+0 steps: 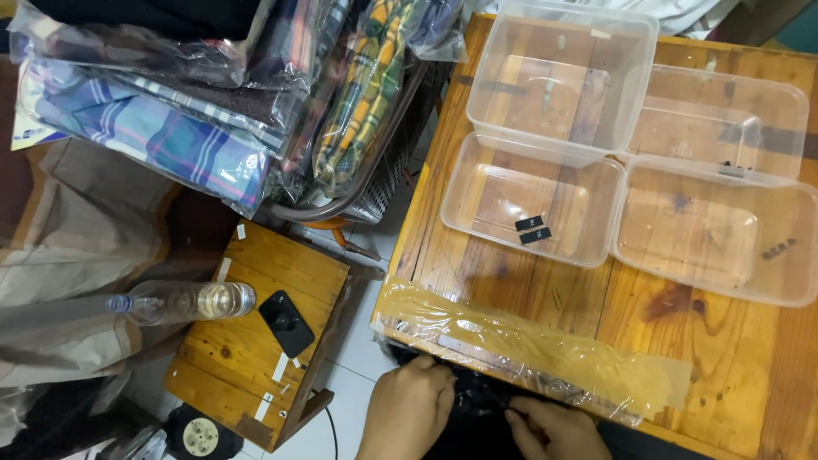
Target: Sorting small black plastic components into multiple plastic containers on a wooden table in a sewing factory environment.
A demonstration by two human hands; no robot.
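**Down at the table's edge, two hands on a dark cloth**

Low in view, at six o'clock, both hands work a black cloth (477,417) just below the near edge of the table (724,366). The left hand (407,409) is curled with fingers closed on the cloth; the right hand (554,428) pinches it between fingertips. It looks soft, light and limp, best gripped at an edge or fold. A clear plastic bag (545,353) lies along the table edge, touching the cloth. Four clear tubs (562,81) sit at one o'clock; a bottle (183,301) and phone (286,322) rest on a stool (256,341) at nine.
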